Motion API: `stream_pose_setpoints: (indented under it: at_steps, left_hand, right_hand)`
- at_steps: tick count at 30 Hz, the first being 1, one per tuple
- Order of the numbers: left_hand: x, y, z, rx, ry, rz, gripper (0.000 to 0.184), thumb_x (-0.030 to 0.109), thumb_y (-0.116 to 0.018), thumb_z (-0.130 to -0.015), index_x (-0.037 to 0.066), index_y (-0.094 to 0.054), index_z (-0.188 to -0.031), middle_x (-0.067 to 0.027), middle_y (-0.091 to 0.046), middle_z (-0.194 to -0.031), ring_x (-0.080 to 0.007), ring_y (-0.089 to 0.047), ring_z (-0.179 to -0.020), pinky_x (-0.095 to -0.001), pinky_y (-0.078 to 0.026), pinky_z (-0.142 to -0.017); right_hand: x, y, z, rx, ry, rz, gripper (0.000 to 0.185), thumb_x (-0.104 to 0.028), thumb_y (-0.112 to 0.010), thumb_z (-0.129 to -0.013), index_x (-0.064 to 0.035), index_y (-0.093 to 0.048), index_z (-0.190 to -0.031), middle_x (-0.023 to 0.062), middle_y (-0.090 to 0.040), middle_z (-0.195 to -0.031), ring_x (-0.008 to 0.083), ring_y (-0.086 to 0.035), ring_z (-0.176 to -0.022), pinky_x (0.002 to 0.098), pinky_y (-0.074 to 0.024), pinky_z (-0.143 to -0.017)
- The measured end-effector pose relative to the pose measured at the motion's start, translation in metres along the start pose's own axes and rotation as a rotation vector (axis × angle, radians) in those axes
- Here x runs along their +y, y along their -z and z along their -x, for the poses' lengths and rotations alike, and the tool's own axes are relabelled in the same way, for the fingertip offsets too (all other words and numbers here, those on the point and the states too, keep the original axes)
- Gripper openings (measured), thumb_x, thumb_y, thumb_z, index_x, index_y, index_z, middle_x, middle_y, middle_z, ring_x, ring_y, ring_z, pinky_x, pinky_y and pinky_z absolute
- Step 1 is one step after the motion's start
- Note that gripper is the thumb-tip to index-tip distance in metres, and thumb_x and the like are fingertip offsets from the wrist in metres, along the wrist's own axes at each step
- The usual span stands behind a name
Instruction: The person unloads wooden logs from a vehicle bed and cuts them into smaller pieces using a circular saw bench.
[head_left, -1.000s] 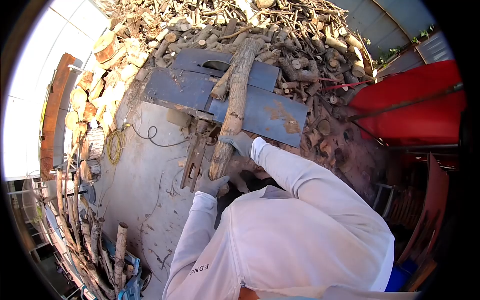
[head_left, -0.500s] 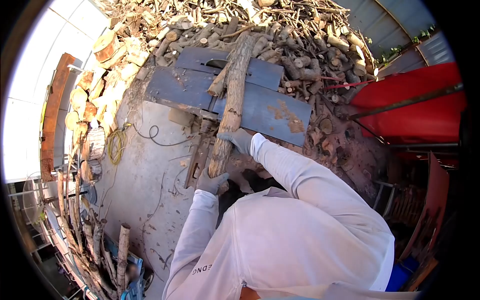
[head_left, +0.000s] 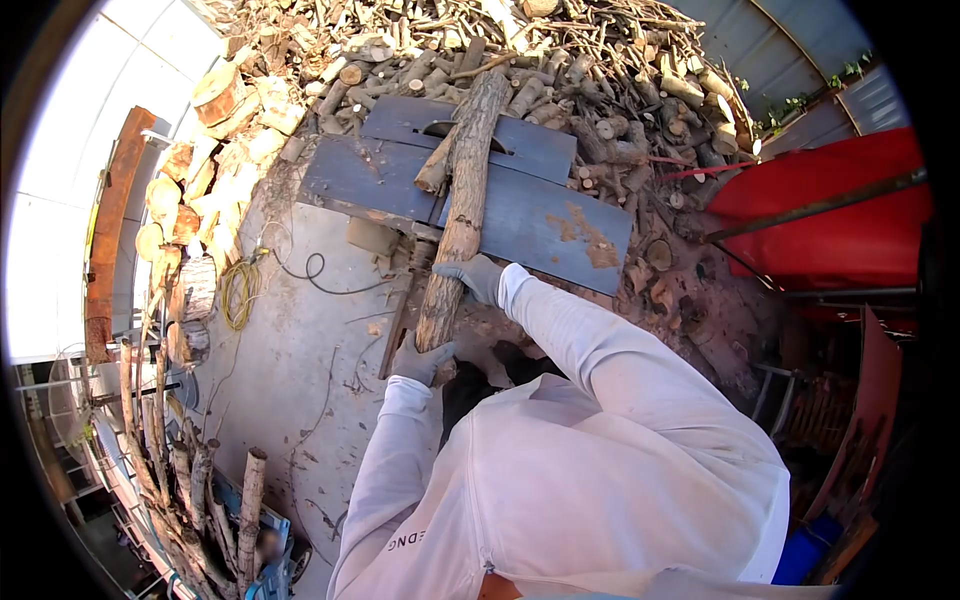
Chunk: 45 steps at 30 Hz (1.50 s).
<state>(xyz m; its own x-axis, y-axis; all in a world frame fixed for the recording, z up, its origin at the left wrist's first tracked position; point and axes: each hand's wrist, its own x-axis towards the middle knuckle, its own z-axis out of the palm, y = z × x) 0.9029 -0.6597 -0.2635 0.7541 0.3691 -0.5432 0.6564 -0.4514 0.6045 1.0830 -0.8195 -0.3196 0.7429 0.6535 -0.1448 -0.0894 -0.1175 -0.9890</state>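
Observation:
A long, thick log point(head_left: 464, 215) with bark and a short side branch stub point(head_left: 434, 172) lies across the metal saw table point(head_left: 545, 215). Its near end reaches past the table's front edge towards my body. My left hand point(head_left: 421, 360), in a grey glove, is wrapped round this near end. Further up, my right hand point(head_left: 477, 277), also gloved, grips the log from its right side, close to the table edge. Part of a round saw blade point(head_left: 438, 128) shows in the slot beside the log; the log covers the rest.
Cut firewood point(head_left: 620, 130) is heaped behind the table, and split logs point(head_left: 190, 225) line the left. A coiled yellow cable point(head_left: 240, 293) lies on the floor. Upright branches point(head_left: 215, 500) stand at lower left. A red sheet point(head_left: 820, 210) hangs at right.
The view has shifted slightly, so the table appears a little further right. Against the table, the log and both hands have moved slightly left. Both hands keep their grip.

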Motion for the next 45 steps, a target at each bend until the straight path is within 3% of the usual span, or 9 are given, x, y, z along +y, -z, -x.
stream_pose_setpoints:
  at_steps: [2, 6, 8, 12, 14, 20, 24, 39, 45]
  left_hand:
    - [-0.002, 0.003, -0.003, -0.024, -0.013, 0.042, 0.074, 0.046, -0.089, -0.063, 0.005, -0.066, -0.12, -0.0172, -0.071, -0.109, -0.0296, -0.069, -0.101, -0.0385, -0.052, -0.089]
    - [-0.014, 0.008, -0.016, -0.058, -0.008, 0.072, 0.077, 0.047, -0.09, -0.062, 0.001, -0.065, -0.119, -0.0183, -0.071, -0.108, -0.0286, -0.069, -0.101, -0.0377, -0.052, -0.089]
    - [-0.019, 0.01, -0.022, -0.06, -0.015, 0.08, 0.078, 0.047, -0.09, -0.062, 0.0, -0.065, -0.119, -0.0186, -0.071, -0.108, -0.0285, -0.069, -0.1, -0.0377, -0.052, -0.088]
    - [-0.013, 0.018, -0.02, -0.025, -0.023, 0.095, 0.08, 0.045, -0.09, -0.062, -0.001, -0.063, -0.122, -0.0182, -0.071, -0.109, -0.0278, -0.069, -0.098, -0.0377, -0.053, -0.087]
    - [-0.015, 0.021, -0.023, -0.019, -0.034, 0.102, 0.078, 0.044, -0.09, -0.063, -0.001, -0.063, -0.123, -0.0167, -0.071, -0.107, -0.0252, -0.069, -0.095, -0.0369, -0.053, -0.086]
    - [-0.038, 0.027, -0.044, -0.078, -0.035, 0.17, 0.07, 0.035, -0.088, -0.068, 0.0, -0.063, -0.123, -0.0132, -0.071, -0.104, -0.0221, -0.068, -0.089, -0.0363, -0.054, -0.082]
    - [-0.039, 0.03, -0.041, -0.14, -0.013, 0.202, 0.084, 0.043, -0.09, -0.062, -0.001, -0.06, -0.127, -0.0176, -0.071, -0.11, -0.026, -0.068, -0.099, -0.0376, -0.053, -0.089]
    - [-0.02, -0.058, 0.029, -0.222, -0.113, 0.105, 0.092, 0.058, -0.084, -0.062, 0.007, -0.057, -0.133, -0.022, -0.066, -0.122, -0.0381, -0.063, -0.115, -0.0419, -0.049, -0.099]
    - [0.021, -0.03, 0.054, -0.556, -0.125, 0.476, 0.073, 0.038, -0.081, -0.078, -0.001, -0.056, -0.134, -0.0111, -0.069, -0.115, -0.0189, -0.067, -0.1, -0.0315, -0.052, -0.091]
  right_hand:
    - [-0.011, -0.007, -0.008, 0.134, -0.536, -0.653, 0.058, -0.031, -0.087, -0.076, 0.0092, -0.066, -0.113, 0.0148, -0.071, -0.107, 0.0216, -0.069, -0.093, 0.0346, -0.0545, -0.082]
    - [0.006, -0.003, -0.016, -0.101, -0.207, 0.044, 0.052, -0.012, -0.077, -0.083, -0.0134, -0.061, -0.132, 0.0071, -0.068, -0.117, 0.0232, -0.068, -0.104, 0.0367, -0.0577, -0.088]
    - [-0.007, -0.013, -0.024, 0.108, -0.634, -0.552, 0.045, -0.02, -0.078, -0.086, -0.0023, -0.064, -0.124, 0.0104, -0.069, -0.111, 0.0208, -0.069, -0.1, 0.037, -0.0578, -0.088]
    - [0.009, -0.019, -0.027, 0.035, -0.231, -0.321, 0.062, -0.033, -0.088, -0.075, 0.0097, -0.064, -0.114, 0.0157, -0.071, -0.104, 0.0236, -0.07, -0.087, 0.035, -0.0561, -0.077]
    - [0.004, -0.023, -0.039, 0.144, -0.542, -0.564, 0.06, -0.031, -0.087, -0.076, 0.0103, -0.064, -0.113, 0.0154, -0.071, -0.101, 0.0241, -0.071, -0.086, 0.035, -0.0567, -0.076]
    - [-0.012, -0.036, -0.047, 0.184, -0.591, -0.575, 0.041, -0.024, -0.079, -0.085, 0.0023, -0.068, -0.115, 0.0141, -0.069, -0.114, 0.0208, -0.069, -0.098, 0.0357, -0.0568, -0.087]
    - [-0.021, -0.036, -0.037, 0.145, -0.509, -0.583, 0.03, -0.018, -0.065, -0.095, -0.0053, -0.067, -0.123, 0.0105, -0.069, -0.118, 0.02, -0.067, -0.105, 0.0377, -0.0563, -0.09]
    - [0.017, 0.018, 0.097, 0.353, -0.442, -0.543, 0.032, -0.022, -0.074, -0.088, -0.0032, -0.068, -0.114, 0.0102, -0.07, -0.106, 0.0223, -0.07, -0.095, 0.0405, -0.0597, -0.081]
    - [-0.08, 0.012, 0.126, 0.488, -0.494, -0.565, 0.035, -0.02, -0.076, -0.088, 0.0012, -0.064, -0.112, 0.0117, -0.069, -0.104, 0.0215, -0.07, -0.091, 0.0356, -0.06, -0.078]
